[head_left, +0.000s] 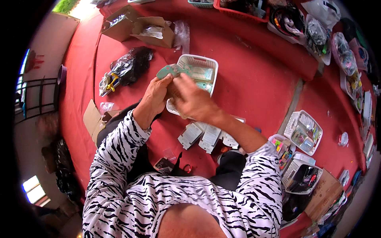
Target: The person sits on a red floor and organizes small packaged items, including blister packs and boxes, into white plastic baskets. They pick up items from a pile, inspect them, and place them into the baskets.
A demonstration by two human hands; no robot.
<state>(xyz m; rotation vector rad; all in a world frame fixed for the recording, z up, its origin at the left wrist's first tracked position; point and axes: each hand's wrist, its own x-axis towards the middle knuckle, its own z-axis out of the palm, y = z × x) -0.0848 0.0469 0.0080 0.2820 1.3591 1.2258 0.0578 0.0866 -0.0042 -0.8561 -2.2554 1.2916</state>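
Observation:
My left hand is closed on a flat mint-green piece with a rounded end, held up between thumb and fingers. My right hand is at the same piece, crossing close beside the left; its fingers are smeared by motion, so their grip cannot be made out. Just beyond and below both hands stands a white plastic basket. Inside it lie pale green packs, some with a similar mint colour. The near part of the basket is partly hidden by my right hand and wrist.
Several white packages lie on the red floor covering before me. Open cardboard boxes and a black plastic bag are at the far left. Filled white baskets stand to my right. Packaged goods line the right edge.

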